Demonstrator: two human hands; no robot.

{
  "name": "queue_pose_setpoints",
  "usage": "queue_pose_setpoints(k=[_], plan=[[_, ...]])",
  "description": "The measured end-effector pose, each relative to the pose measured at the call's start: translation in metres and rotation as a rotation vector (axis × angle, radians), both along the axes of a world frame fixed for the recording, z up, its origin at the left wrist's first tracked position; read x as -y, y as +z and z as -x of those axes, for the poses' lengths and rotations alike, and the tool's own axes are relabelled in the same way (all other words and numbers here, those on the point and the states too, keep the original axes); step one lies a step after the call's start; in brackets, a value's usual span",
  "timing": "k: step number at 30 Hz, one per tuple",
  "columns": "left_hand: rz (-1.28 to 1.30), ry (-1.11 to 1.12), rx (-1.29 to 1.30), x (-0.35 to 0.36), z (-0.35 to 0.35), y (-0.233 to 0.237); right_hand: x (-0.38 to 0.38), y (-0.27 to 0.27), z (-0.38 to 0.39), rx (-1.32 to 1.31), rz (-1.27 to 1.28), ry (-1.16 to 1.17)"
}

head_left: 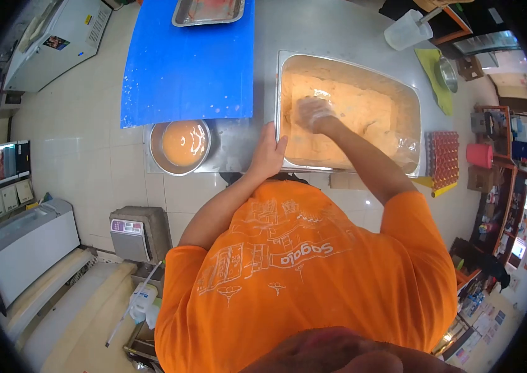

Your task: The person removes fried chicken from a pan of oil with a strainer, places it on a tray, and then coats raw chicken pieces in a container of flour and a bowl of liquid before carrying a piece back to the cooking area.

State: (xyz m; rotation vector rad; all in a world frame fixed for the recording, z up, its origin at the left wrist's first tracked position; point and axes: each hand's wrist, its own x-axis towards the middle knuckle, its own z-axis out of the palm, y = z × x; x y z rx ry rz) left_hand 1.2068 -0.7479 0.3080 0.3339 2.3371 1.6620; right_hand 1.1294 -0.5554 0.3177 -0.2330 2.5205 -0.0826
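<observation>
A deep rectangular metal pan [417, 124] on the steel table holds a pale orange, powdery breading [363, 105], with lumps in it. My right hand [315, 115], coated in the powder, is down in the left part of the pan with its fingers curled closed. Anything inside those fingers is hidden. At the pan's near left corner, my left hand [268, 154] grips the rim, fingers along the outer side. To its left, a round metal bowl [154, 148] contains orange liquid [184, 143], partly beneath the edge of a blue board [189, 68].
A shallow metal tray [207, 23] lies on the blue board. At the far right stand a clear plastic jug [407, 31] and a metal bowl [446, 74] on a green sheet. Red egg trays [443, 160] are stacked beside the pan. A scale [129, 239] stands behind, on the left.
</observation>
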Motion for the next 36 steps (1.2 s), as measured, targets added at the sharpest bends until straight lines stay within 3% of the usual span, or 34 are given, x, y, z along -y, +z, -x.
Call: queue_pose_setpoints(k=[3, 5, 6, 8, 9, 12, 15, 18, 21, 23, 24, 25, 28, 31, 34, 36], plan=[[-0.002, -0.017, -0.024, 0.001, 0.001, 0.003, 0.026, -0.048, -0.018, -0.111, 0.119, 0.155], [0.009, -0.029, -0.028, 0.002, 0.003, 0.005, 0.025, -0.126, -0.063, -0.160, 0.454, 0.112], [0.017, -0.031, -0.018, 0.001, 0.002, 0.005, 0.024, -0.107, -0.057, 0.002, 0.408, 0.210], [0.032, -0.035, -0.005, 0.002, -0.001, 0.005, 0.029, -0.016, -0.040, 0.334, 0.312, 0.396], [0.037, -0.032, -0.007, 0.002, 0.000, 0.005, 0.033, 0.017, -0.034, 0.509, 0.266, 0.061], [0.048, -0.030, 0.024, 0.001, -0.001, 0.012, 0.038, -0.008, -0.051, 0.442, 0.438, -0.152], [0.021, -0.032, -0.002, 0.000, 0.003, 0.003, 0.035, -0.054, -0.056, 0.368, 0.366, -0.055], [-0.006, -0.040, 0.010, 0.001, 0.003, 0.006, 0.024, -0.035, -0.056, 0.480, 0.522, 0.040], [-0.009, -0.042, 0.028, 0.002, 0.003, 0.009, -0.002, -0.007, -0.051, 0.493, 0.468, -0.094], [-0.012, -0.033, 0.018, 0.002, 0.003, 0.006, -0.024, 0.001, -0.043, 0.268, 0.438, -0.092], [-0.014, -0.026, 0.007, 0.001, 0.003, 0.005, -0.027, 0.031, -0.025, 0.379, 0.409, -0.113], [-0.016, -0.021, -0.005, 0.000, 0.002, 0.003, -0.039, 0.020, -0.027, 0.209, 0.476, -0.183], [0.001, -0.005, -0.023, -0.001, 0.002, 0.005, -0.049, 0.053, -0.002, 0.098, 0.315, -0.356], [-0.030, -0.012, 0.022, -0.001, 0.003, 0.009, -0.077, 0.021, 0.015, 0.205, -0.025, 0.093], [0.011, 0.013, 0.031, -0.002, 0.001, 0.009, -0.093, -0.012, -0.009, -0.045, 0.056, 0.148], [0.005, 0.017, 0.025, -0.002, 0.000, 0.009, -0.097, -0.026, -0.008, -0.074, -0.016, 0.123]])
